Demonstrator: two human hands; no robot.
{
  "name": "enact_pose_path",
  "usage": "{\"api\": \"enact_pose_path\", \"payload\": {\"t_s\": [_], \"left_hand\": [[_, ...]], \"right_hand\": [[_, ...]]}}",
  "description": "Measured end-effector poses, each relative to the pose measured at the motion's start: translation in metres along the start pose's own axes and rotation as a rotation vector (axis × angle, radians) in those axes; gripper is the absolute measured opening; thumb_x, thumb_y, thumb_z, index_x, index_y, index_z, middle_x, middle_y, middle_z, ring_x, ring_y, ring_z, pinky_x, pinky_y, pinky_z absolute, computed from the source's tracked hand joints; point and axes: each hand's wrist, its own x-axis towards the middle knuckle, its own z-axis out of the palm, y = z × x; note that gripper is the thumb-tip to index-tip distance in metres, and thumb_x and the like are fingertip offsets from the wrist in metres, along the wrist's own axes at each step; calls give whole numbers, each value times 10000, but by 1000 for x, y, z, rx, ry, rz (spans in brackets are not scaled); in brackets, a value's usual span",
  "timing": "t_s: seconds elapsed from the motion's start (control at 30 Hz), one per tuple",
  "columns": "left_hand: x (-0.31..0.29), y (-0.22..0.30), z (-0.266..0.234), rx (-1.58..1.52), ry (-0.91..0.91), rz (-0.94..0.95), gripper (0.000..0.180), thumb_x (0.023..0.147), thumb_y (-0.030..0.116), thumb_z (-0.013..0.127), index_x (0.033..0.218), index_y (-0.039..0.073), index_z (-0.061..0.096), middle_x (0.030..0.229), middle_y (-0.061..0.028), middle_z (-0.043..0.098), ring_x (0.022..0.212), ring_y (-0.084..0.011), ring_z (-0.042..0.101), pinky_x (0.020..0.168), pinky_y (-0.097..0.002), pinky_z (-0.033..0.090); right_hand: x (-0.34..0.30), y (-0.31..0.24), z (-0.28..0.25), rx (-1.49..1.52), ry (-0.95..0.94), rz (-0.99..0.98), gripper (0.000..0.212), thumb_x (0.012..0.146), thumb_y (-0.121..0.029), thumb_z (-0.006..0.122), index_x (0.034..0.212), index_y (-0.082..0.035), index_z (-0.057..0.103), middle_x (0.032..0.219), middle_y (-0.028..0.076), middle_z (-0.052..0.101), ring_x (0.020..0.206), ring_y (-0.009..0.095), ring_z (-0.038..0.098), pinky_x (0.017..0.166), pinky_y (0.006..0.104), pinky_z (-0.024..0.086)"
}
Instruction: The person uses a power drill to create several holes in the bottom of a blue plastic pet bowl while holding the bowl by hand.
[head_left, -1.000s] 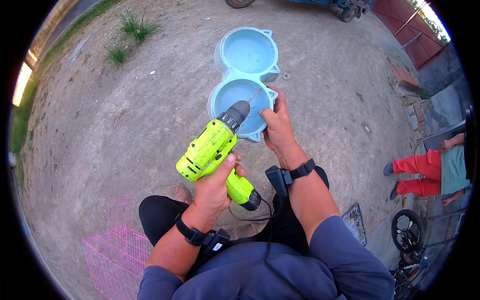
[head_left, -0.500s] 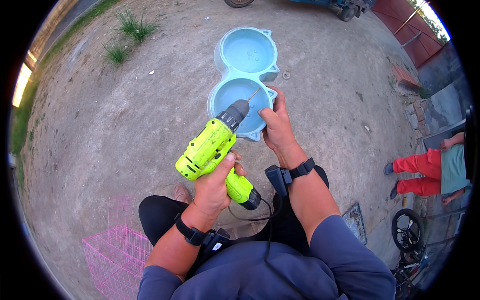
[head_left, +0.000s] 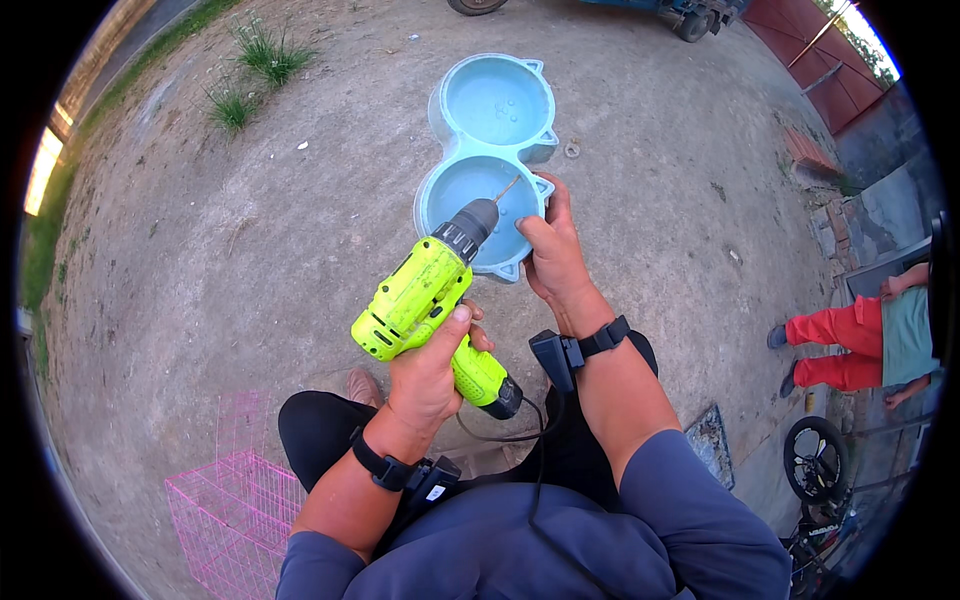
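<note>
Left hand (head_left: 425,375) is wrapped fully around the grip of a lime-green cordless drill with a grey chuck (head_left: 425,300), fingers closed tight on the handle, one finger lying up along the body near the trigger; whether the trigger is pressed, cannot tell. Right hand (head_left: 555,255) clasps the near right rim of a pale blue plastic double bowl, two round basins joined side by side (head_left: 490,130), thumb over the rim edge and fingers curled beneath, so the hand is closed on the rim. The bowl rests on bare packed dirt ground (head_left: 200,250), far basin away from the person, near basin just ahead of the knees. The thin drill bit (head_left: 508,188) points into the near basin, tip at or just above its inner floor; contact cannot be confirmed. Compared with the views from half a second and one second ago, almost nothing has changed: drill, bowl and both hands sit in the same places, with at most a slight settling of the bit toward the basin. Judgement: the drilling posture is held steady and the bowl stays braced. Surroundings: pink wire cage (head_left: 235,510) at the lower left, grass tufts (head_left: 250,75) at the far left, a bicycle wheel (head_left: 815,458) at right, another person's red trousers (head_left: 835,345) at the right edge.
</note>
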Motion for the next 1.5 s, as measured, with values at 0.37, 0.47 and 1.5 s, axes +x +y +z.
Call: {"api": "enact_pose_path", "payload": {"t_s": [0.37,0.47,1.5], "left_hand": [[1,0,1,0,1,-2,263,936,86,614,1190,48,558,945,-59,623,710,-138,617,662,-321,548],[0,0,1,7,9,2,267,936,77,608,1196,47,558,944,-61,624,710,-138,616,663,-318,548],[2,-2,1,4,8,5,269,940,90,615,1200,48,562,947,-64,632,715,-143,615,664,-317,541]], "right_hand": [[1,3,-2,1,-2,-11,632,781,-43,529,1379,-117,339,1286,94,440,1194,232,491,997,398,474],[2,3,-2,-4,1,-9,634,782,-48,532,1381,-115,337,1288,94,439,1191,232,493,992,398,478],[2,4,0,11,12,-8,613,791,-40,524,1371,-128,345,1283,93,436,1185,231,495,973,399,492]]}}
